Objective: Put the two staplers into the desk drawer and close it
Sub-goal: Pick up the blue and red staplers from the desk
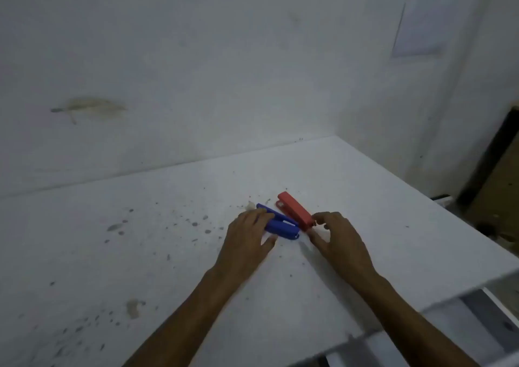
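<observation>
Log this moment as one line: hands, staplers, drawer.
left hand: on blue stapler | right hand: fingertips at red stapler, not gripping | staplers: on desk | drawer: open

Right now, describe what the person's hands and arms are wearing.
Nothing shows on them. The left hand and right hand are bare: no gloves, rings, watch or bands visible. Both forearms are bare to the frame's edge, with no sleeve in view.

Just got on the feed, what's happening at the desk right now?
A person is reaching for two staplers lying side by side on the white desk. The left hand rests on the blue stapler; the right hand is at the near end of the red stapler, not yet closed. Neither is lifted.
</observation>
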Demonstrator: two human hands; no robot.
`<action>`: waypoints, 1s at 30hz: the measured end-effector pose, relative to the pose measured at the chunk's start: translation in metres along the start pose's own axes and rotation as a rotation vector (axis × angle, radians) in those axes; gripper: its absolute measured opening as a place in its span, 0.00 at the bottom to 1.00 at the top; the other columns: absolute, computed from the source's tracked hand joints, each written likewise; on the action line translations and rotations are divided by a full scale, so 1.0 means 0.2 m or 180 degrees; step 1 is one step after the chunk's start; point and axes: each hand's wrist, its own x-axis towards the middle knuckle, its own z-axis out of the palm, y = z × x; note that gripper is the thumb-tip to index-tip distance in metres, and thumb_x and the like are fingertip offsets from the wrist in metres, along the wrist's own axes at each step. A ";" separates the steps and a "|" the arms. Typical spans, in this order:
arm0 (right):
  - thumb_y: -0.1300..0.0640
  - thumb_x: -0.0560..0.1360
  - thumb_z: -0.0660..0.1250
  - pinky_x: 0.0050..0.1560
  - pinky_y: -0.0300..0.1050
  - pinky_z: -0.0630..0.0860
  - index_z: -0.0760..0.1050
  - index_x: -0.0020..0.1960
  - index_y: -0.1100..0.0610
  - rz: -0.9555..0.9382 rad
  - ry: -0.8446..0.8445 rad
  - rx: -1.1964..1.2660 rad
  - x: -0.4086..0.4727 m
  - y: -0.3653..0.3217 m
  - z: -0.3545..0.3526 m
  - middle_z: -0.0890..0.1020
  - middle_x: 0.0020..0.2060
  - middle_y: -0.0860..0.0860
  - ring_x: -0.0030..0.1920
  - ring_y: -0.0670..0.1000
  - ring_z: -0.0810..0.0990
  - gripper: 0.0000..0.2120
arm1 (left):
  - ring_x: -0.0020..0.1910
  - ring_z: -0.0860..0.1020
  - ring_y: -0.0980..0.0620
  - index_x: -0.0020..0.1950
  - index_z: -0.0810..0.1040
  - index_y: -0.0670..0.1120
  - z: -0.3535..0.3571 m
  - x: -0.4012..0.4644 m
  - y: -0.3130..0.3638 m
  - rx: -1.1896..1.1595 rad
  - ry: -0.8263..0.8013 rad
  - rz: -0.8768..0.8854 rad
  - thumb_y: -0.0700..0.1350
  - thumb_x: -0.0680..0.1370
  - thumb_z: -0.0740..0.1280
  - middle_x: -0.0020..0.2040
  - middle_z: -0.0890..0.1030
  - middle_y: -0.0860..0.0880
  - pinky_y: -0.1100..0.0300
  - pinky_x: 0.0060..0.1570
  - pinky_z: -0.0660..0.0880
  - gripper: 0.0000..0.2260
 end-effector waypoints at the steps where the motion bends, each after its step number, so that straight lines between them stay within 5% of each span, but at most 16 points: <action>1: 0.48 0.74 0.65 0.57 0.45 0.73 0.71 0.63 0.51 0.0058 -0.0008 0.0006 0.03 0.00 0.01 0.77 0.60 0.50 0.57 0.50 0.75 0.18 | 0.69 0.66 0.48 0.69 0.64 0.48 0.02 0.02 -0.02 0.0030 0.0033 0.0142 0.51 0.74 0.66 0.70 0.69 0.46 0.53 0.69 0.60 0.25; 13: 0.53 0.76 0.64 0.59 0.45 0.74 0.71 0.64 0.55 0.0289 -0.0080 0.0203 0.14 0.04 0.08 0.80 0.57 0.53 0.54 0.52 0.79 0.17 | 0.66 0.69 0.50 0.66 0.67 0.49 0.11 0.19 -0.13 0.0018 -0.0116 0.0429 0.48 0.73 0.68 0.67 0.72 0.48 0.48 0.70 0.60 0.23; 23: 0.54 0.74 0.67 0.54 0.38 0.72 0.71 0.64 0.56 0.0416 -0.0036 0.0110 -0.17 0.15 -0.05 0.79 0.57 0.53 0.47 0.45 0.73 0.20 | 0.50 0.76 0.52 0.61 0.73 0.49 0.02 0.01 -0.10 -0.0124 -0.0140 0.0245 0.58 0.72 0.65 0.56 0.79 0.49 0.55 0.58 0.71 0.21; 30: 0.50 0.72 0.69 0.55 0.42 0.75 0.71 0.63 0.54 0.0504 -0.0160 0.0168 -0.38 0.11 -0.08 0.78 0.55 0.50 0.48 0.46 0.76 0.22 | 0.45 0.78 0.51 0.57 0.77 0.47 -0.05 -0.16 -0.08 -0.0425 -0.0226 0.0136 0.55 0.76 0.61 0.51 0.81 0.47 0.58 0.49 0.75 0.16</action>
